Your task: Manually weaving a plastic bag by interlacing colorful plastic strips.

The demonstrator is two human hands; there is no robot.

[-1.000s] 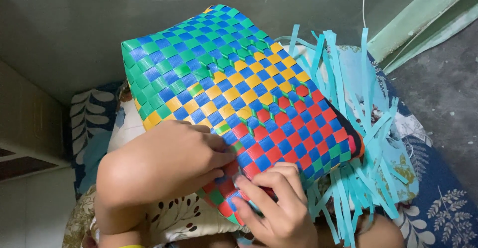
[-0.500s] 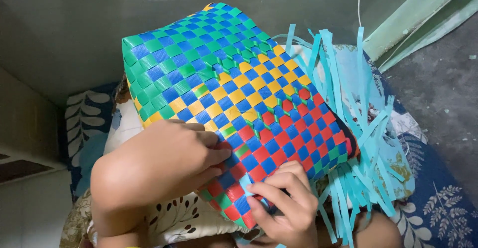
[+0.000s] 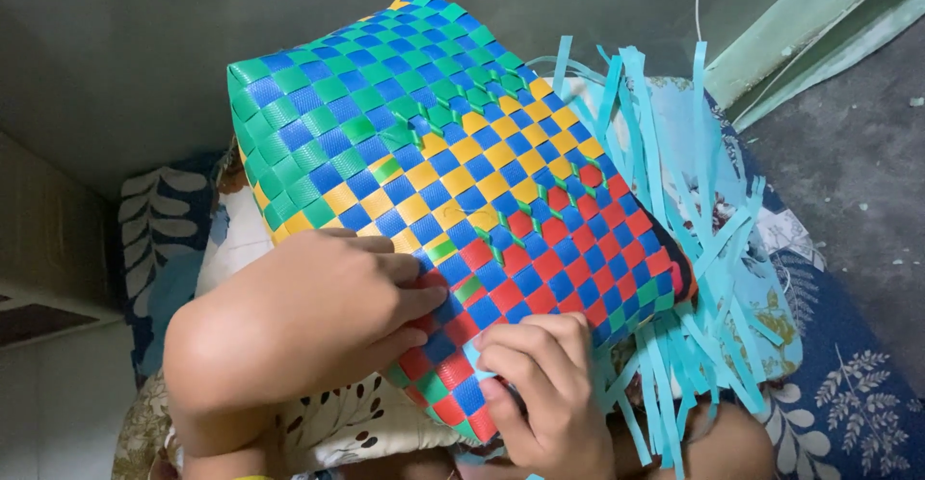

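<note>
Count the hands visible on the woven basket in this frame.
2. The left hand presses the woven basket at its lower left; the right hand grips its bottom edge. None seems hidden.

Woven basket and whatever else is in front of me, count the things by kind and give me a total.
Woven basket, checkered in blue, green, yellow and red: 1
Bundle of loose light-blue strips at its open end: 1
Hands on the basket, left hand and right hand: 2
Leaf-patterned blue cloth underneath: 1
Total: 5
</note>
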